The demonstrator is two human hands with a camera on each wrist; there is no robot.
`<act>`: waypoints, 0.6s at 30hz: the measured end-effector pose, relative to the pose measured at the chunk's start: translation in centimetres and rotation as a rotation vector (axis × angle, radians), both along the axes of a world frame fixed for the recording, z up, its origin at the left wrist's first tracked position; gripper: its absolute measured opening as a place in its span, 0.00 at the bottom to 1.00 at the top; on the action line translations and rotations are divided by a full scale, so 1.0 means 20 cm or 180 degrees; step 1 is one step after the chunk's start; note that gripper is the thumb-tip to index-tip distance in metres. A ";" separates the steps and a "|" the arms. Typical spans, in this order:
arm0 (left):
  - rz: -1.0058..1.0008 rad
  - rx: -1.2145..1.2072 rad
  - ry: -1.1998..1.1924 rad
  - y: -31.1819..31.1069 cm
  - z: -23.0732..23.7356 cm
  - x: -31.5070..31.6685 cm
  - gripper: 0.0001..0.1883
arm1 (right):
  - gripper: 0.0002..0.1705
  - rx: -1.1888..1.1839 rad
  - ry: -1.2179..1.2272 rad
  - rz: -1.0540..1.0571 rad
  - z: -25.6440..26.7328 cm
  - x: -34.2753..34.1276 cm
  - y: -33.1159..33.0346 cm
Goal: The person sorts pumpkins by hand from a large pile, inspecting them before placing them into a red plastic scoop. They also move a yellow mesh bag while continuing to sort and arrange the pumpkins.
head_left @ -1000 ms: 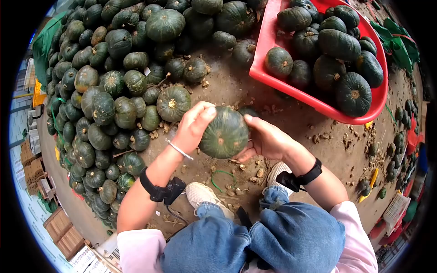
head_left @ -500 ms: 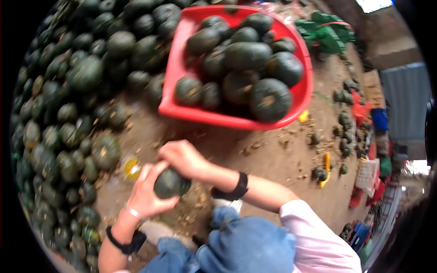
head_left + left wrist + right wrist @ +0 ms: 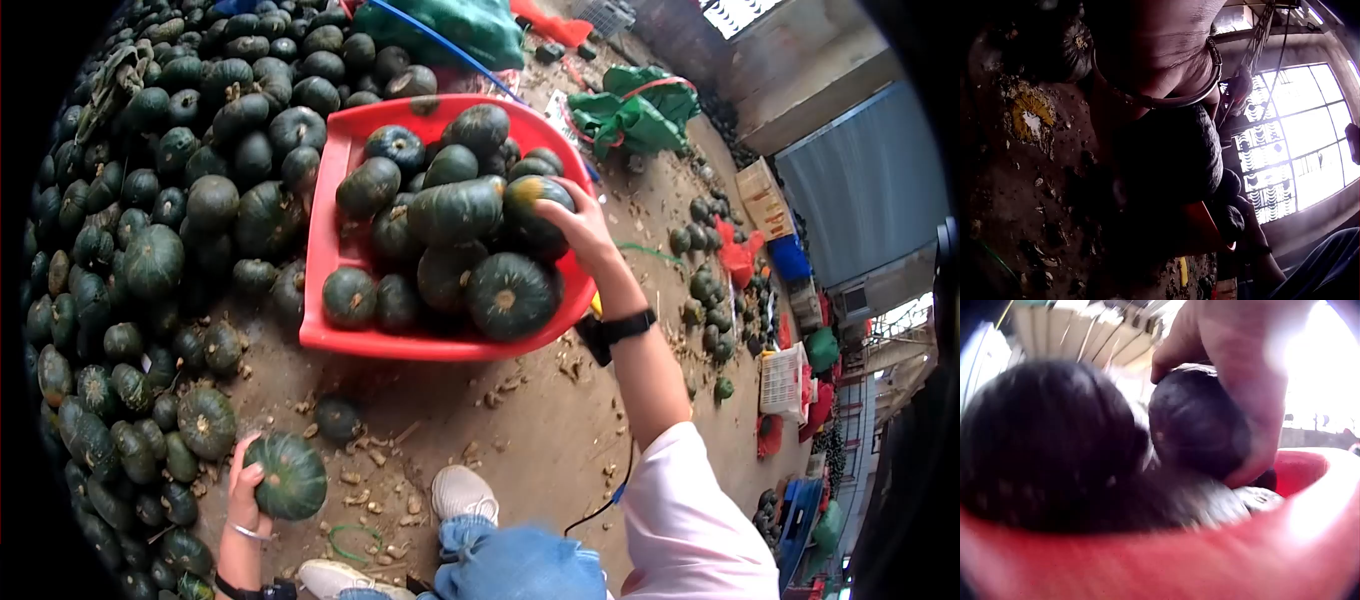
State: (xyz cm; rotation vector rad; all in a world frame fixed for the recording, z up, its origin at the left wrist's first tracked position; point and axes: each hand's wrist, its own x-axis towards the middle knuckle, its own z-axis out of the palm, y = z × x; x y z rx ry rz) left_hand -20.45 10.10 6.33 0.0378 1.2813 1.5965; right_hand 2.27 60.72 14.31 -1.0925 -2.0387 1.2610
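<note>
At the lower left of the head view, my left hand [image 3: 245, 485] holds a round, striped green pumpkin [image 3: 291, 478] by its side, above the floor. The left wrist view shows this pumpkin [image 3: 1200, 153] mostly in shadow below the bracelet. My right hand [image 3: 582, 228] grips a dark green pumpkin with a yellow patch [image 3: 532, 222] at the right side of the red tub [image 3: 420, 345]. In the right wrist view, thumb and fingers curve round that pumpkin [image 3: 1188, 425], which is among others just inside the rim. Several more dark green pumpkins fill the tub.
A large heap of pumpkins [image 3: 155, 260] covers the left side. One small pumpkin [image 3: 338, 418] lies on the floor between the tub and my shoes. Dry stem bits [image 3: 400, 500] and a green string loop [image 3: 355, 543] litter the ground. A white crate [image 3: 783, 383] stands far right.
Both hands were on one pumpkin over the floor. The right hand has since left it for the pumpkin in the tub; the left still holds one. The head view has swung toward the right.
</note>
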 end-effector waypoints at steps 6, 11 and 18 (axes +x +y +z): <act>0.0499 0.0229 -0.0578 -0.11 -0.03 -0.09 0.29 | 0.39 -0.2486 0.2821 0.0401 0.29 0.03 -0.42; 0.0633 0.0231 -0.0931 -0.11 0.00 -0.16 0.32 | 0.43 -0.1974 0.2167 0.0803 0.30 -0.04 -0.74; 0.0336 0.0666 -0.1044 -0.07 0.05 -0.14 0.40 | 0.37 -0.1238 0.1241 0.1585 -0.09 -0.26 -1.17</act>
